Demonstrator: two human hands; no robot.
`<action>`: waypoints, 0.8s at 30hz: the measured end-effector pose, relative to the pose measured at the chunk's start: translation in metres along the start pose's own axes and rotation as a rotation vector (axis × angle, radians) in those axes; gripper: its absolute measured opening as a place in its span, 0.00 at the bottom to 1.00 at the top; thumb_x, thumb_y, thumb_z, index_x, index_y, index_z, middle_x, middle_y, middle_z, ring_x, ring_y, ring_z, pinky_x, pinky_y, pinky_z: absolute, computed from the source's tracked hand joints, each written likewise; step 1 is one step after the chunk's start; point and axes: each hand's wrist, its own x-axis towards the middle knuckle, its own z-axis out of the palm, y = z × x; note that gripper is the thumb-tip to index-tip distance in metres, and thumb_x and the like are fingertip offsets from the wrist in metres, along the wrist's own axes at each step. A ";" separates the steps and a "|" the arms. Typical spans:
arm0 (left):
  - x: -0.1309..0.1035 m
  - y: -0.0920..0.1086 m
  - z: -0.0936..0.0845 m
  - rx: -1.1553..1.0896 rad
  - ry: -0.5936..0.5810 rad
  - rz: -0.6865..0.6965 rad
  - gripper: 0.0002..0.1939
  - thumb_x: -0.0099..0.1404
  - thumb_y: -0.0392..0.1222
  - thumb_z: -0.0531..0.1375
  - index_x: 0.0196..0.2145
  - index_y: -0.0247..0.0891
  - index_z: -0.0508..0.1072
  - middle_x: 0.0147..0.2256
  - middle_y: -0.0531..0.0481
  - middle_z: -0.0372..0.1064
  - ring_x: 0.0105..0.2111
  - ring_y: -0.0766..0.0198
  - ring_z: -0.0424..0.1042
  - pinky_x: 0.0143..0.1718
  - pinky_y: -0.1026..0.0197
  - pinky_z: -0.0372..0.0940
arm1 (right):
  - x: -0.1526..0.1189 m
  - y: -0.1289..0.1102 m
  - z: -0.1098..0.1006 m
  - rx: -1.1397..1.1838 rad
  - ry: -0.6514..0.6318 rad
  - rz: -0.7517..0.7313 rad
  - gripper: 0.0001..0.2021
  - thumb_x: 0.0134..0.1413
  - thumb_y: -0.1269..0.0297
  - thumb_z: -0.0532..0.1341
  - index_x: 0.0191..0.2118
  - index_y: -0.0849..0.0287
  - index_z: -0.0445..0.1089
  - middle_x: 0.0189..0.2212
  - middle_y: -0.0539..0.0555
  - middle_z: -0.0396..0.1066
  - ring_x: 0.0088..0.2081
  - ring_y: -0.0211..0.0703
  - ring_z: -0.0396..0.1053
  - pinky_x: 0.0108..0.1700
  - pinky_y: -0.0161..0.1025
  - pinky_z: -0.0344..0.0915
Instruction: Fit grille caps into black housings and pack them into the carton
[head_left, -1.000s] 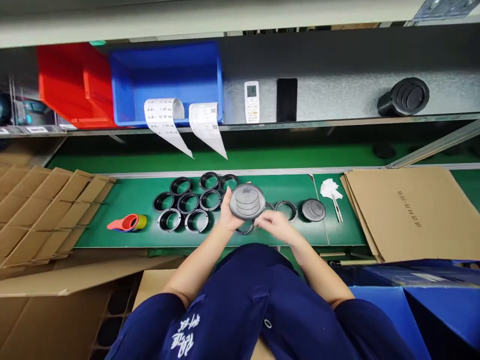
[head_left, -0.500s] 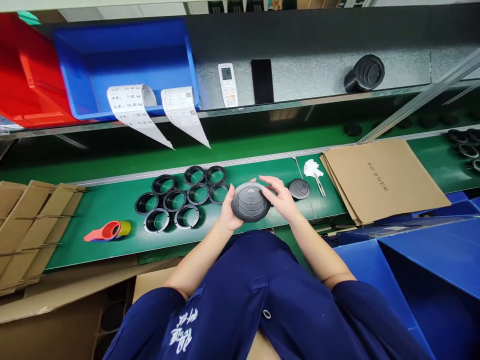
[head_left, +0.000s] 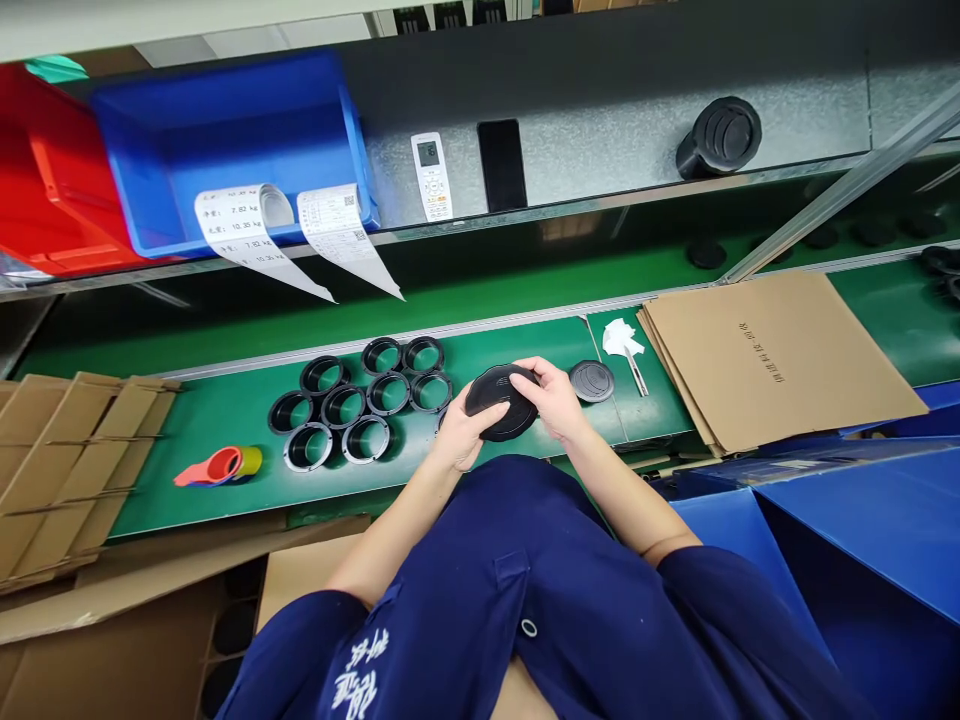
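A round black part (head_left: 501,408) is held between both hands above the front edge of the green bench. My left hand (head_left: 463,428) grips its left side, with the thumb lying over the face. My right hand (head_left: 553,396) holds the upper right side, its thumb also on the face. Just right of that hand, a round grey-black disc (head_left: 592,381) lies on the bench. Several black rings (head_left: 344,405) stand in a cluster to the left of my hands.
Stacked cardboard (head_left: 780,360) lies right of a white tissue (head_left: 619,338) and a small tool. Further left are red and yellow rings (head_left: 225,464) and cardboard dividers (head_left: 67,460). Above runs a metal shelf (head_left: 600,150) with a blue bin (head_left: 225,140), remote and phone.
The held part now shows a darker, smoother face, and both thumbs have come onto it. The camera view has shifted slightly.
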 end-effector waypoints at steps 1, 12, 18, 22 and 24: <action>0.000 0.000 0.001 -0.014 0.002 0.004 0.31 0.47 0.42 0.77 0.49 0.41 0.77 0.49 0.45 0.77 0.54 0.49 0.73 0.60 0.46 0.65 | 0.001 -0.003 -0.002 0.039 -0.033 0.007 0.17 0.49 0.51 0.72 0.42 0.54 0.76 0.42 0.52 0.78 0.46 0.47 0.74 0.55 0.46 0.69; -0.004 0.005 0.005 -0.064 -0.012 0.063 0.31 0.48 0.34 0.76 0.51 0.39 0.77 0.50 0.44 0.77 0.55 0.50 0.73 0.62 0.49 0.63 | 0.008 -0.007 0.005 0.016 -0.035 0.047 0.20 0.42 0.50 0.75 0.36 0.56 0.73 0.36 0.52 0.78 0.39 0.45 0.74 0.48 0.45 0.72; -0.004 0.010 0.001 -0.098 -0.004 0.020 0.29 0.50 0.32 0.74 0.50 0.39 0.77 0.48 0.45 0.78 0.52 0.51 0.74 0.59 0.51 0.65 | 0.012 -0.007 0.006 0.000 -0.084 0.069 0.21 0.42 0.48 0.75 0.36 0.55 0.71 0.35 0.52 0.77 0.38 0.46 0.74 0.47 0.45 0.73; -0.002 0.011 -0.002 -0.102 -0.047 -0.025 0.22 0.54 0.31 0.71 0.48 0.40 0.79 0.44 0.47 0.79 0.48 0.53 0.76 0.56 0.52 0.67 | 0.009 -0.014 -0.006 0.117 -0.248 0.113 0.24 0.43 0.52 0.75 0.46 0.55 0.73 0.47 0.54 0.77 0.50 0.49 0.74 0.56 0.49 0.70; 0.001 0.010 -0.002 -0.120 -0.073 -0.037 0.21 0.55 0.31 0.70 0.47 0.40 0.79 0.44 0.47 0.79 0.47 0.54 0.77 0.56 0.53 0.68 | 0.008 -0.015 -0.010 0.139 -0.261 0.107 0.25 0.44 0.54 0.75 0.48 0.55 0.74 0.50 0.55 0.76 0.53 0.49 0.72 0.60 0.49 0.68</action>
